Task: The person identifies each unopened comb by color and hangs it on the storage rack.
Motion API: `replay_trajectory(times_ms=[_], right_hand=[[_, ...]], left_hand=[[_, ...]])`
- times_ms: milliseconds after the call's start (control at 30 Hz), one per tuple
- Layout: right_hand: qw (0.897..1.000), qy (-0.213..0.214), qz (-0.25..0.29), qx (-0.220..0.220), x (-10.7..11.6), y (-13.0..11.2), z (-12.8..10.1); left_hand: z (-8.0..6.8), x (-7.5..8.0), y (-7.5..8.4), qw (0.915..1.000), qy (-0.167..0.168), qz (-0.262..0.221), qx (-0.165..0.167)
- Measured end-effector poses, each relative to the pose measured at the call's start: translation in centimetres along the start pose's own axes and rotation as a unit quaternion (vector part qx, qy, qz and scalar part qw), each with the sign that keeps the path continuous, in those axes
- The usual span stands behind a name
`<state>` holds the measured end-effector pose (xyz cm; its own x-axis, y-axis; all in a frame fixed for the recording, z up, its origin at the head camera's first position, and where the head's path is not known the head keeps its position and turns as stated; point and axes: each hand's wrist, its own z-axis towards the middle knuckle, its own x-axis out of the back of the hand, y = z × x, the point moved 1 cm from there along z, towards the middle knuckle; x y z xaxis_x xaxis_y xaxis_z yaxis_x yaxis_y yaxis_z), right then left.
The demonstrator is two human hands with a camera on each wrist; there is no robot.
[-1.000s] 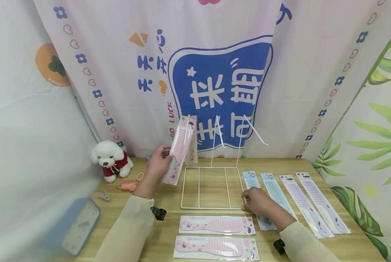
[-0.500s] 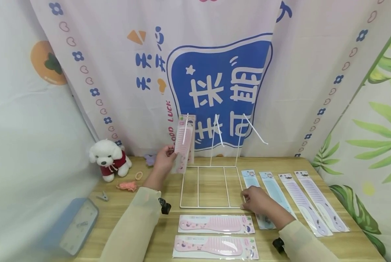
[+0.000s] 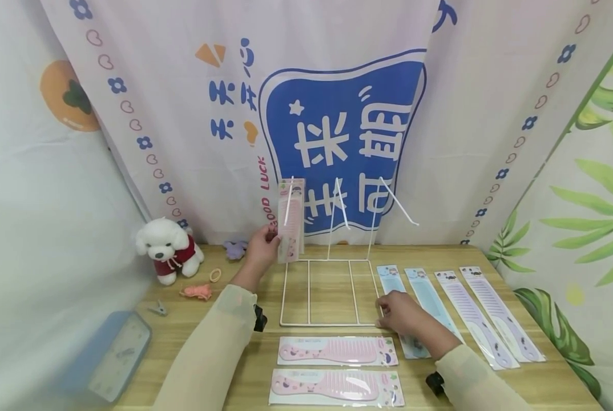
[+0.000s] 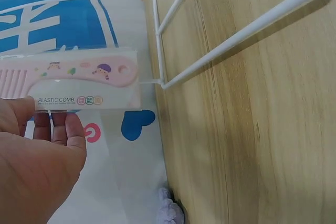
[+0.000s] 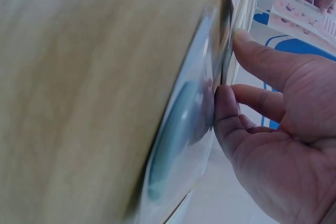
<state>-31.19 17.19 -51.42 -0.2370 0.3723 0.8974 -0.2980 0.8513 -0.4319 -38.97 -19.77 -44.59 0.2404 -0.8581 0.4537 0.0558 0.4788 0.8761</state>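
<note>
A white wire rack (image 3: 332, 325) with three prongs stands on the wooden table. My left hand (image 3: 263, 246) pinches the edge of a packaged pink comb (image 3: 289, 228), upright at the left prong, whose wire runs in front of the package. Behind it another pink comb package (image 3: 299, 191) shows mostly as a strip. In the left wrist view, thumb and fingertips hold the edge of the comb's package (image 4: 84, 80). My right hand (image 3: 403, 314) pinches the right side of the rack's base near its front corner, right beside a packaged blue comb (image 5: 173, 140).
Two packaged pink combs (image 3: 337, 351) lie before the rack. To its right lie blue combs (image 3: 435, 302) and purple combs (image 3: 476, 319). At left are a toy dog (image 3: 168, 251), an orange item (image 3: 196, 291), a clip (image 3: 158, 308) and a blue box (image 3: 113, 359).
My left hand has moved the pink comb back and slightly up, turning it from tilted to nearly upright against the left prong. My right hand has stayed on the rack's corner.
</note>
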Motion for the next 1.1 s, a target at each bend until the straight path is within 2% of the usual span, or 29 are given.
replay_trajectory(times_ms=[267, 433, 533, 600, 633, 667, 733, 800, 867, 933, 1000, 1100], right_hand=[[1.000, -0.002, 0.004, -0.002, 0.0, -0.1, 0.0], [1.000, -0.001, 0.004, -0.003, 0.0, -0.1, 0.0], [1.000, -0.004, 0.004, -0.002, 0.1, -0.2, -0.1], [1.000, -0.004, 0.002, -0.002, 0.2, -0.2, -0.1], [1.000, -0.006, 0.002, -0.001, 0.3, -0.2, -0.1], [1.000, -0.006, 0.002, -0.001, 0.3, -0.2, -0.1], [1.000, -0.006, -0.001, -0.002, 0.3, -0.2, -0.2], [1.000, -0.006, -0.002, -0.005, 0.2, -0.2, -0.2], [1.000, -0.006, -0.002, -0.007, 0.2, -0.2, -0.2], [1.000, -0.009, 0.002, -0.011, 0.1, -0.2, -0.2], [1.000, -0.008, 0.001, -0.007, 0.1, -0.3, -0.2], [1.000, -0.006, -0.001, -0.004, 0.1, -0.2, -0.2]], left_hand=[[-0.7, 0.4, -0.8, 0.9993, 0.002, -0.038, 0.006], [-2.9, 1.1, -1.5, 0.9983, -0.008, -0.053, 0.023], [-5.2, 1.2, -1.6, 0.9974, -0.055, -0.042, 0.023], [-7.2, 1.0, -1.4, 0.9938, -0.109, -0.022, -0.006], [-8.3, 0.8, -1.2, 0.9892, -0.143, -0.003, -0.030], [-9.5, 0.6, -1.1, 0.9817, -0.180, 0.015, -0.059], [-12.0, 0.0, -0.7, 0.9602, -0.253, 0.046, -0.110], [-14.6, -0.7, -0.5, 0.9319, -0.318, 0.077, -0.156], [-16.8, -1.4, -0.5, 0.9035, -0.365, 0.111, -0.196], [-18.6, -1.9, -0.5, 0.8764, -0.394, 0.151, -0.232], [-19.8, -2.2, -0.5, 0.8524, -0.408, 0.191, -0.265], [-20.7, -2.6, -0.7, 0.8286, -0.408, 0.244, -0.296]])
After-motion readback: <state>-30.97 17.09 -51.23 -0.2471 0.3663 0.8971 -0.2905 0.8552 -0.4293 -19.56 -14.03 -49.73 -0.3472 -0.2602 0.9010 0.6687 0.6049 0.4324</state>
